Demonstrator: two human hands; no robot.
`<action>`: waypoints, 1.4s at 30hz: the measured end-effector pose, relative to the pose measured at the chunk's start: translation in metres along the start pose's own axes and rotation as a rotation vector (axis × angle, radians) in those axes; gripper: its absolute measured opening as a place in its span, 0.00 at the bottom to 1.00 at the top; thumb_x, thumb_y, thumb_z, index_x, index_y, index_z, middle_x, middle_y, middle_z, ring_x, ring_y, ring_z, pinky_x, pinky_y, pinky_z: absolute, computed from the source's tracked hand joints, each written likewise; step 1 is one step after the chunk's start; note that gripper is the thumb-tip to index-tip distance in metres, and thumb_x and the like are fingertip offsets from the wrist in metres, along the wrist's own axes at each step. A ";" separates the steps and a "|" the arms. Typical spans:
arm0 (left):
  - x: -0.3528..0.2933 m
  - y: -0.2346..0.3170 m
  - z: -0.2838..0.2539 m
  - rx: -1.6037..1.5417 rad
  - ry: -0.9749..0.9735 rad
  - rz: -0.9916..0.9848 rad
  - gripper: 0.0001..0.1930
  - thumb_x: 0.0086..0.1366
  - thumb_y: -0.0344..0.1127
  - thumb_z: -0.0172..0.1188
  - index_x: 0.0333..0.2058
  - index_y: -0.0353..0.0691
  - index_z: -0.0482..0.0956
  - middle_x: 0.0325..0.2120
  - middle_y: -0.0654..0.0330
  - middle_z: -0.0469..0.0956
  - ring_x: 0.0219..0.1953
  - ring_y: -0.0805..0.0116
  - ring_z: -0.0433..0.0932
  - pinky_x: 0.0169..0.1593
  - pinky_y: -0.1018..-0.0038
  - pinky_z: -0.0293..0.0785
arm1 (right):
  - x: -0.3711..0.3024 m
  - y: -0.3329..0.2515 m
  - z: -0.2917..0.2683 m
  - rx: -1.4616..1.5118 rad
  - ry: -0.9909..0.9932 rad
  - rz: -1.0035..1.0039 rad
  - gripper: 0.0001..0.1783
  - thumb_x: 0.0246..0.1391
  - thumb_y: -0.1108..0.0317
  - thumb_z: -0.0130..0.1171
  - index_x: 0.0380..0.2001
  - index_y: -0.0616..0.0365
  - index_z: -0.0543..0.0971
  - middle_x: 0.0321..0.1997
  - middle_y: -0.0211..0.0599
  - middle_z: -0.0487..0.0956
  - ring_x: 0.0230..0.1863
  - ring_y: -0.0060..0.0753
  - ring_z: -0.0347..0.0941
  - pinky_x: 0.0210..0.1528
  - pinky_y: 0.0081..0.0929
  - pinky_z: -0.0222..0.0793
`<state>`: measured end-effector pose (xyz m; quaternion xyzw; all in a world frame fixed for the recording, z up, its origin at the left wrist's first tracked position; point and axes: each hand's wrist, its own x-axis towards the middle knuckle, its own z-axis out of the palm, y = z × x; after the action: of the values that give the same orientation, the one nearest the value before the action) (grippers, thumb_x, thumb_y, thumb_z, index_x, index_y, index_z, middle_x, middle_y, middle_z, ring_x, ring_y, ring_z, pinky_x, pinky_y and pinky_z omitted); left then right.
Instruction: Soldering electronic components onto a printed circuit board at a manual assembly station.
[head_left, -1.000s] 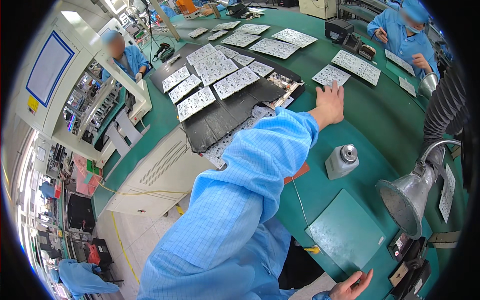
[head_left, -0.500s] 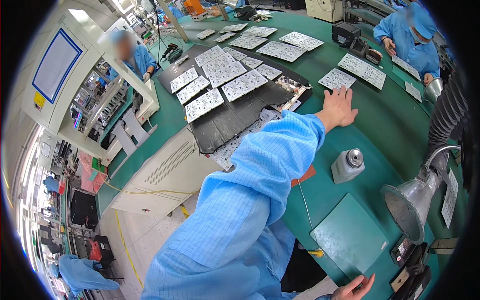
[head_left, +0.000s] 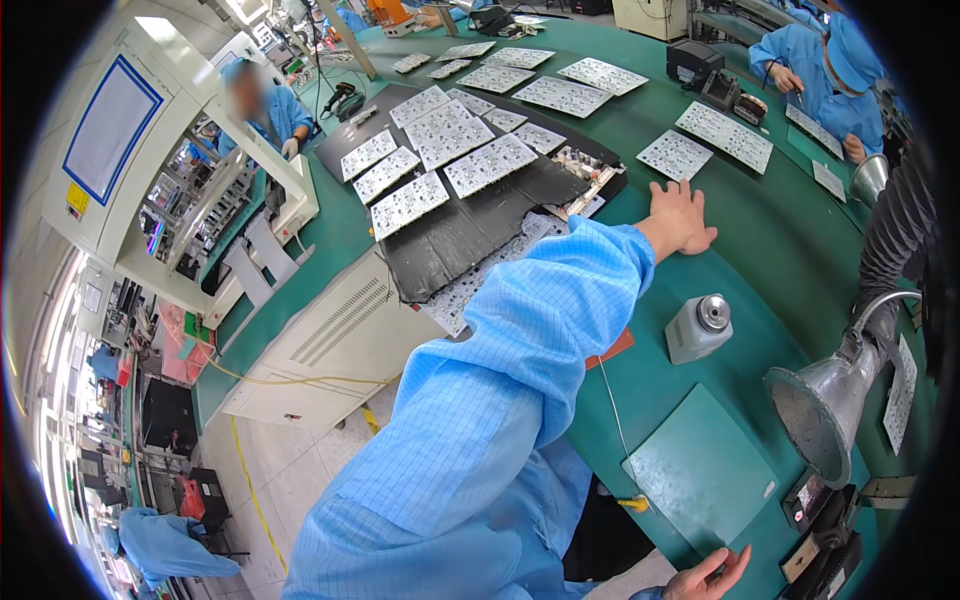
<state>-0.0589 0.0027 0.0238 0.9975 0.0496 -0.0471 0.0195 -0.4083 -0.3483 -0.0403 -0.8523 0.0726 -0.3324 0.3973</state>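
Note:
My left hand [head_left: 682, 218] reaches forward over the green work surface, palm down and fingers spread, holding nothing. Its fingertips are just short of a small white circuit board [head_left: 674, 155]; whether they rest on the surface is hard to tell. A longer white circuit board [head_left: 724, 137] lies beyond. At the lower edge, my right hand [head_left: 708, 577] is partly in view, its fingers loosely bent, apart and without anything in them. It is by the near corner of a green mat [head_left: 700, 465]. Between my hands stands a white bottle with a metal top [head_left: 698, 329].
Several circuit boards [head_left: 445, 135] lie on a black sheet [head_left: 450, 240] at the left. A metal fume funnel [head_left: 810, 415] on a dark hose rises at right. At upper right, a co-worker [head_left: 825, 70] in blue handles a board; another person [head_left: 265, 110] is at the left machine.
My left fingers are slightly more drawn in, a little nearer to me from the small board. The co-worker at upper right leans lower over a board. My right hand has barely moved.

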 end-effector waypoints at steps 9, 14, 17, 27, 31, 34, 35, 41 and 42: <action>-0.010 -0.030 -0.079 -0.042 0.115 0.061 0.40 0.62 0.63 0.46 0.65 0.40 0.59 0.65 0.44 0.57 0.66 0.47 0.58 0.66 0.52 0.55 | -0.006 0.020 0.005 0.041 -0.032 0.033 0.20 0.60 0.69 0.57 0.54 0.64 0.73 0.38 0.42 0.76 0.37 0.34 0.71 0.40 0.28 0.68; -0.008 -0.120 -0.161 0.057 -0.088 0.079 0.38 0.63 0.63 0.50 0.56 0.31 0.71 0.57 0.43 0.70 0.59 0.49 0.69 0.63 0.62 0.64 | -0.011 0.030 -0.006 0.082 -0.033 0.068 0.21 0.63 0.74 0.52 0.58 0.65 0.69 0.39 0.35 0.72 0.40 0.26 0.66 0.44 0.22 0.63; -0.056 -0.189 -0.154 0.151 -0.091 -0.012 0.34 0.59 0.63 0.55 0.38 0.29 0.83 0.41 0.40 0.80 0.47 0.49 0.78 0.53 0.62 0.72 | -0.012 0.035 -0.005 0.133 -0.060 0.029 0.21 0.63 0.74 0.52 0.58 0.66 0.69 0.40 0.35 0.72 0.40 0.25 0.65 0.45 0.22 0.63; -0.137 -0.238 -0.093 0.073 -0.125 -0.197 0.51 0.47 0.65 0.63 0.62 0.32 0.62 0.56 0.40 0.70 0.58 0.48 0.70 0.61 0.65 0.66 | -0.006 0.027 -0.001 0.112 -0.094 0.023 0.21 0.63 0.75 0.51 0.58 0.66 0.68 0.39 0.34 0.71 0.39 0.26 0.64 0.44 0.23 0.62; -0.136 -0.245 -0.083 0.016 -0.029 -0.253 0.55 0.45 0.67 0.65 0.64 0.33 0.58 0.60 0.40 0.64 0.61 0.48 0.66 0.63 0.63 0.63 | -0.007 0.018 -0.001 0.100 -0.078 0.025 0.21 0.62 0.74 0.51 0.58 0.66 0.69 0.38 0.34 0.72 0.38 0.26 0.65 0.42 0.23 0.63; -0.124 -0.268 -0.062 -0.152 -0.053 -0.218 0.57 0.43 0.66 0.68 0.65 0.34 0.57 0.61 0.39 0.62 0.63 0.48 0.64 0.65 0.64 0.59 | -0.005 0.010 0.001 0.106 -0.057 0.032 0.21 0.62 0.74 0.52 0.58 0.65 0.69 0.38 0.35 0.72 0.37 0.25 0.65 0.41 0.23 0.63; -0.125 -0.268 -0.062 -0.157 -0.038 -0.211 0.57 0.42 0.65 0.69 0.64 0.34 0.58 0.61 0.40 0.63 0.62 0.49 0.64 0.65 0.64 0.59 | -0.006 0.010 0.001 0.100 -0.058 0.037 0.21 0.62 0.74 0.52 0.58 0.65 0.69 0.38 0.35 0.72 0.37 0.25 0.65 0.40 0.22 0.63; -0.158 -0.241 -0.098 -0.288 0.234 -0.120 0.56 0.42 0.59 0.71 0.65 0.34 0.57 0.58 0.46 0.67 0.60 0.55 0.67 0.63 0.66 0.60 | -0.005 0.010 0.001 0.176 -0.087 0.013 0.21 0.60 0.77 0.51 0.57 0.64 0.70 0.37 0.35 0.73 0.36 0.23 0.65 0.39 0.20 0.63; -0.174 -0.212 -0.116 -0.389 0.211 -0.071 0.57 0.41 0.59 0.72 0.65 0.35 0.57 0.58 0.47 0.67 0.60 0.56 0.67 0.63 0.66 0.59 | -0.006 0.013 0.000 0.186 -0.067 0.002 0.21 0.59 0.78 0.52 0.57 0.64 0.70 0.37 0.36 0.73 0.36 0.23 0.65 0.39 0.20 0.63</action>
<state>-0.2416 0.2020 0.1483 0.9719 0.0947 0.0675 0.2045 -0.4115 -0.3546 -0.0527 -0.8223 0.0289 -0.3087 0.4772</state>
